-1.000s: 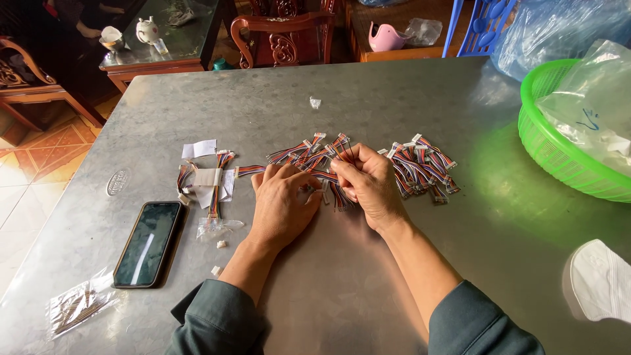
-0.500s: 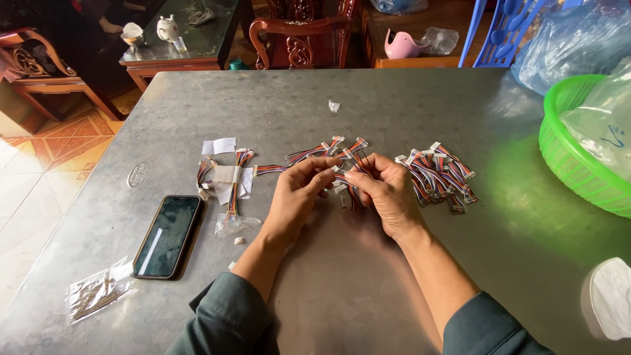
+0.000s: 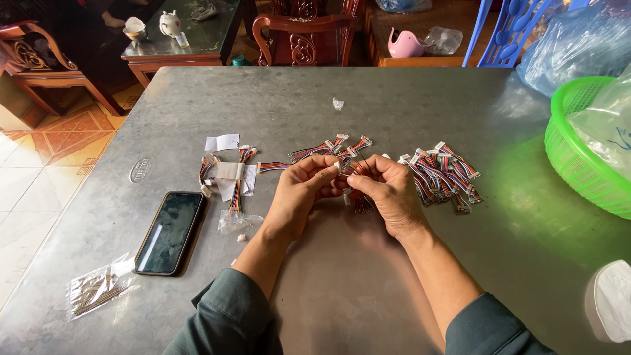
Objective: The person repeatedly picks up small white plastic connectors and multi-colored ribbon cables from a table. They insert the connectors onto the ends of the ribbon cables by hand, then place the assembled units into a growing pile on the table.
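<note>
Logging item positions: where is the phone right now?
In the head view, the phone lies screen-up on the metal table, beside the left hand.

Grey metal table (image 3: 368, 276): black flat smartphone (image 3: 170, 231) at left; heap of multicoloured ribbon-wire connectors (image 3: 442, 174) centre-right, behind hands; green plastic mesh basket (image 3: 578, 158) at right edge.

I see a dark phone (image 3: 171, 231) with its blank screen up at the bench's left. Near the front left corner lies a small clear packet (image 3: 100, 291) of thin pins. Another little clear bag (image 3: 238, 222) sits just right of the phone. White paper labels (image 3: 221, 142) rest farther back, one wrapped round a wire bundle (image 3: 231, 172).
</note>
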